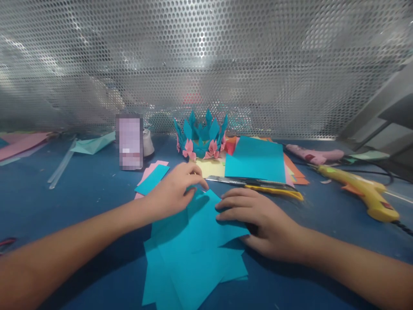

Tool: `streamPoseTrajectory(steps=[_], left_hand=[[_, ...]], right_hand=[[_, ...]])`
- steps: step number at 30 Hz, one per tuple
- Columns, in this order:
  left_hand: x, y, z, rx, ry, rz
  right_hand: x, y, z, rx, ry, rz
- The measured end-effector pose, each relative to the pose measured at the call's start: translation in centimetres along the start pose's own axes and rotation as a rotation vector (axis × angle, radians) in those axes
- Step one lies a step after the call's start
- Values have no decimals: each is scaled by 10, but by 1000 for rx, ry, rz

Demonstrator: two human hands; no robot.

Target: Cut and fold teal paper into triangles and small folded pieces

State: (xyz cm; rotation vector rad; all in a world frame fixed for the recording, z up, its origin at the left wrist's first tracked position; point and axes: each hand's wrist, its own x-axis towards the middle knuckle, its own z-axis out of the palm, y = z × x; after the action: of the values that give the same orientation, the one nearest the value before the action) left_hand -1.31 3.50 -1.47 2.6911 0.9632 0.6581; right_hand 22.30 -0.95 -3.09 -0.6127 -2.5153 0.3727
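Several overlapping sheets of blue paper [196,241] lie in a loose, fanned pile at the front centre of the table. My left hand [176,187] is at the far edge of the pile, its fingers bent and closed on the upper corner of a blue sheet. Part of that grip is hidden behind the fingers. On the right side of the pile, my right hand [261,219] has its fingers stretched out and slightly apart over the paper edge. Its thumb is lower, by a raised corner of a sheet.
A blue paper crown with pink flowers [201,137] stands behind the pile. Right of it lie a coloured paper stack [254,159], a yellow utility knife [274,191], a yellow glue gun [364,193] and a pink one [314,154]. Glue sticks [63,163] and blurred packaging [130,142] are left.
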Motion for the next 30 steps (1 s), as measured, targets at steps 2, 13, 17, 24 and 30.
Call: streamPoseTrajectory(steps=[2, 13, 17, 24, 30], left_hand=[[0, 5, 1, -133, -112, 45], [-1, 9, -1, -257, -338, -40], [2, 6, -2, -327, -360, -88], [-1, 8, -2, -328, -346, -112], [0, 9, -2, -311, -364, -134]], right_hand=[[1, -3, -2, -15, -8, 25], [-1, 1, 0, 59, 32, 78], [0, 5, 0, 50, 13, 53], [-3, 11, -14, -36, -180, -149], [-4, 11, -14, -141, -179, -171]])
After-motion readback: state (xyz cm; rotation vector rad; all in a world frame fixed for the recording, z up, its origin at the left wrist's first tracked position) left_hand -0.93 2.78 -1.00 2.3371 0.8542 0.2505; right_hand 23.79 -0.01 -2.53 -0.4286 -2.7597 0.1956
